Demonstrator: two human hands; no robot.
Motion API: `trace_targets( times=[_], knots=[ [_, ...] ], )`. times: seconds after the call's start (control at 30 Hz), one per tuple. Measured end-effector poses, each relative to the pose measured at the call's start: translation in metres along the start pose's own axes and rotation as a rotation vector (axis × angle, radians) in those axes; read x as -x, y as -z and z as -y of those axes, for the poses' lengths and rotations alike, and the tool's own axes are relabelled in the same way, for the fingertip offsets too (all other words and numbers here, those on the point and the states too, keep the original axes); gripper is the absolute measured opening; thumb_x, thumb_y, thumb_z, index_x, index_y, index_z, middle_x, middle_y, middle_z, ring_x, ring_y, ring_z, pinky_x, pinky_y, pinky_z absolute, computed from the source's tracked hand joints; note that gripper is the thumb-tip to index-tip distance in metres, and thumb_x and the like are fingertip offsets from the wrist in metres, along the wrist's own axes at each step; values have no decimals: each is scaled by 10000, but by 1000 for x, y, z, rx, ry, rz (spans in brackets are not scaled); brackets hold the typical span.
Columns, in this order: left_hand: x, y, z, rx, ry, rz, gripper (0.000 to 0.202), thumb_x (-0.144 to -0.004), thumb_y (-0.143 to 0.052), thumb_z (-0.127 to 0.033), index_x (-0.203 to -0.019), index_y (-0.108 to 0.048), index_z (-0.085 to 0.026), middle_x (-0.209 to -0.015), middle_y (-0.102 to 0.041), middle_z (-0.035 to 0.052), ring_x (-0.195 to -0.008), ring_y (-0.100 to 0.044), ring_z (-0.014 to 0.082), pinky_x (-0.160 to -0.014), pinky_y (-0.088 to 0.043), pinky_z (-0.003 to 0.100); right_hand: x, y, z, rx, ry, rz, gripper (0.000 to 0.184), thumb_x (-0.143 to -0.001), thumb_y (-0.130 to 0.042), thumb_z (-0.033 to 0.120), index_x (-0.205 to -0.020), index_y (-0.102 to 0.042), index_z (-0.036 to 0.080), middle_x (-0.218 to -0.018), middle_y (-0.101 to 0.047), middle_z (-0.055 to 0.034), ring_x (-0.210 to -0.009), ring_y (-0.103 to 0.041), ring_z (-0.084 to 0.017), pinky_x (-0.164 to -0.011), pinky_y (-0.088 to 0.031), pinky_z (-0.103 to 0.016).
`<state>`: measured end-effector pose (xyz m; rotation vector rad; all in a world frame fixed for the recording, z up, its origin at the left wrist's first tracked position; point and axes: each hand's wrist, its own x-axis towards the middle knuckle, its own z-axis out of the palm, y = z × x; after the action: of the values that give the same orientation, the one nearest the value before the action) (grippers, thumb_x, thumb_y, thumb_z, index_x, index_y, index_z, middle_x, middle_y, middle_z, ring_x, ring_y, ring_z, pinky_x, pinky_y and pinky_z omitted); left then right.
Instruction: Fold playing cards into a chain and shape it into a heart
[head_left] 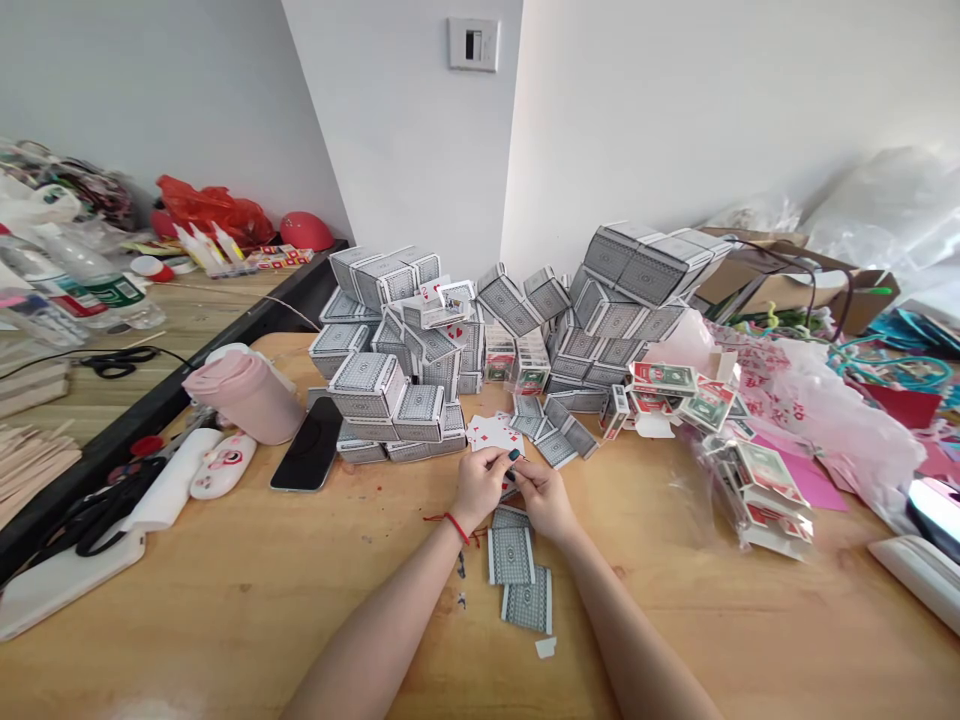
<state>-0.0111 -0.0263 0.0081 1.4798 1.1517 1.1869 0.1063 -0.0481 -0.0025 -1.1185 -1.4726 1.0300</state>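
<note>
My left hand (482,488) and my right hand (545,497) meet over the middle of the table, fingers pinched together. Between them shows part of a playing card (509,490) with red marks; the fingers cover most of it. Just beyond lie face-up playing cards (491,432) with red diamonds, beside grey-backed folded cards (556,445). Below the hands, more grey-backed cards (511,556) lie on the wood, with a small white scrap (546,648) near them. Blocks folded from cards are stacked in a left pile (367,385) and a right pile (637,265).
Opened card boxes (765,490) and plastic bags (840,400) crowd the right side. On the left are a black phone (306,447), a pink cup (244,395), a white mouse (223,466) and black scissors (124,500). A wall stands behind the piles.
</note>
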Motion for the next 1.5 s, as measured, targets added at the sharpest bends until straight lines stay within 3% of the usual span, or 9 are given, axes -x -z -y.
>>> trace_targets(
  times=[0.17,0.33,0.53,0.7,0.9,1.0,1.2,1.33,1.5],
  knots=[
    [-6,2,1,136,105,72,265,-725,-571,-359,-701,-693,-126,-623,-640,38,-597,-536,137,-563,-393,232,4,-4,-1,110,12,-88,197,-763,-480,275,-605,-562,191,-555,-512,-3,-494,-488,-137,-467,-392,-245],
    [-11,6,6,435,216,60,312,-707,-589,-399,-804,-680,-116,-747,-666,69,-686,-575,160,-617,-423,248,2,-10,-2,-126,-176,-77,242,-782,-485,428,-798,-568,201,-482,-525,14,-347,-502,-134,-326,-367,-232],
    [-13,6,11,756,298,111,360,-698,-588,-386,-912,-653,-103,-818,-659,86,-690,-578,159,-632,-434,273,-7,-6,-1,-312,-189,-187,320,-747,-527,492,-854,-497,193,-540,-578,23,-382,-537,-118,-375,-439,-229],
    [-13,4,10,427,173,55,285,-714,-572,-373,-811,-663,-121,-719,-642,34,-651,-544,138,-621,-413,251,-7,-4,-6,-305,-191,-215,326,-729,-558,465,-903,-456,210,-660,-614,10,-420,-558,-121,-405,-474,-249],
    [-8,5,9,-66,-1,-155,257,-779,-483,-356,-705,-599,-140,-652,-595,21,-606,-514,129,-579,-383,227,-3,-4,-13,27,-99,-311,313,-734,-563,434,-936,-557,195,-680,-617,-11,-513,-562,-128,-491,-472,-244],
    [-7,5,10,-186,-26,-216,253,-805,-444,-335,-673,-557,-151,-606,-557,11,-576,-502,125,-565,-383,228,-3,-2,-12,-50,-168,-239,369,-764,-492,496,-922,-573,173,-572,-590,-3,-477,-561,-145,-470,-467,-258],
    [-8,6,10,-168,-117,-154,234,-781,-512,-260,-999,-535,-178,-931,-608,59,-753,-576,138,-649,-464,244,-7,2,-5,-176,-232,-257,390,-733,-512,534,-862,-555,168,-534,-565,4,-440,-555,-156,-428,-458,-265],
    [-7,7,9,-272,-216,-81,206,-774,-533,-236,-974,-577,-211,-969,-612,50,-841,-576,152,-715,-477,267,-8,6,-5,-215,-250,-267,355,-729,-514,537,-758,-534,183,-544,-558,9,-436,-554,-154,-418,-452,-264],
    [-6,8,9,-313,-229,-79,192,-783,-527,-245,-958,-598,-214,-947,-634,45,-841,-587,151,-717,-484,266,-9,8,-8,-195,-258,-268,371,-712,-517,560,-668,-501,192,-467,-538,23,-420,-543,-151,-410,-435,-253]
  ],
)
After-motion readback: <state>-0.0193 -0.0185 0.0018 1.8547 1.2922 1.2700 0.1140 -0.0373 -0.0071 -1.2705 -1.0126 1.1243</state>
